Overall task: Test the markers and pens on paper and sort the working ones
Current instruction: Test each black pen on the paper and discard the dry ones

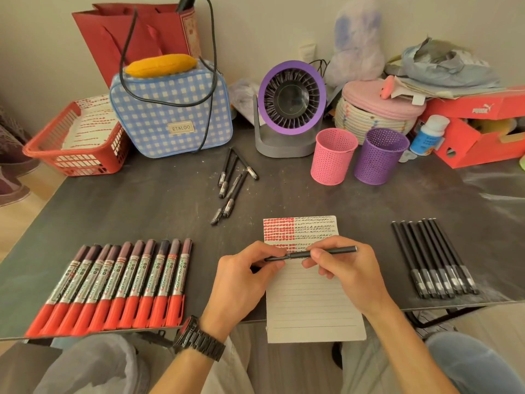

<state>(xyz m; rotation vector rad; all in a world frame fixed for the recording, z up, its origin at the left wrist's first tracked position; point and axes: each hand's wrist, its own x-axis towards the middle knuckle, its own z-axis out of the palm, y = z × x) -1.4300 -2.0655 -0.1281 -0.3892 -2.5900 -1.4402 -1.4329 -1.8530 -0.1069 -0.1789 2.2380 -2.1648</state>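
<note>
- The left hand (244, 268) pinches the cap (274, 258) of a black pen (332, 251) between thumb and curled fingers. The right hand (346, 268) grips the barrel the same way.
- The pen lies level between the two hands, just above the notepad (312, 302). That suits a straight pull or push along its length. Cap and barrel meet at a seam, and whether the cap is coming off or going on cannot be told.
- The notepad sits straight ahead of the person, its near end hanging over the edge of the table (142, 211), likely to bring the writing lines close. Red blocks and small black scribbles fill its top rows; the lines below are blank and ready for more tests.
- The red markers (113, 288) lie in a tight row on the left, caps toward the person. The black pens (437, 260) form a similar row on the right. The neat rows suggest sorted groups, one kind to each side.
- A handful of loose pens (233, 183) lies scattered farther back, probably untested or set aside.
- A pink cup (332, 157) and a purple cup (379, 157) stand side by side behind the notepad, possibly meant for sorted pens. What is inside them cannot be seen.
</note>
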